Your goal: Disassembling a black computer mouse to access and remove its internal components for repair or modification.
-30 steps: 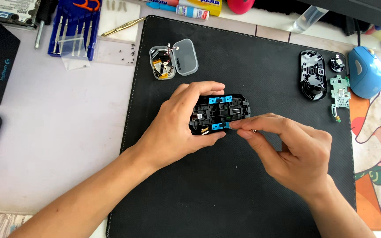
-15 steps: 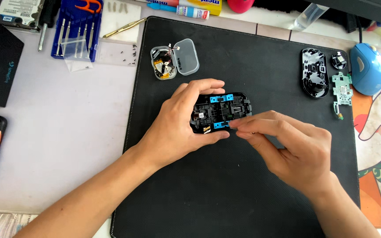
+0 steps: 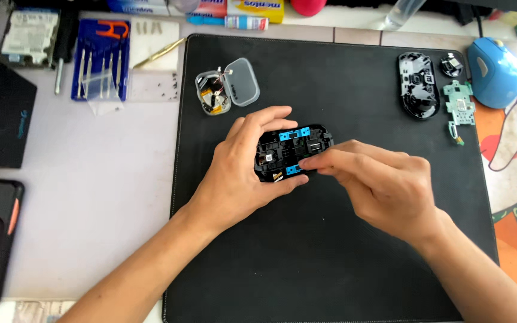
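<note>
The black mouse base [image 3: 291, 151], with small blue clips inside, lies near the centre of the black desk mat [image 3: 330, 269]. The left hand [image 3: 240, 173] cups it from nine o'clock, thumb below and fingers over the top edge, clamped on it. The right hand [image 3: 384, 182] comes in from four o'clock, its fingertips [image 3: 307, 162] pinched together at the base's lower edge. At one o'clock lie a black shell [image 3: 417, 85], a green circuit board [image 3: 459, 107] and a blue mouse [image 3: 493, 70]. At eleven o'clock sit a small open case [image 3: 225, 91] and a blue screwdriver set [image 3: 100, 57].

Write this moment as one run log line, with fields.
left hand: grips black mouse shell | right hand: fingertips on its blue clip | surface: black mat
</note>
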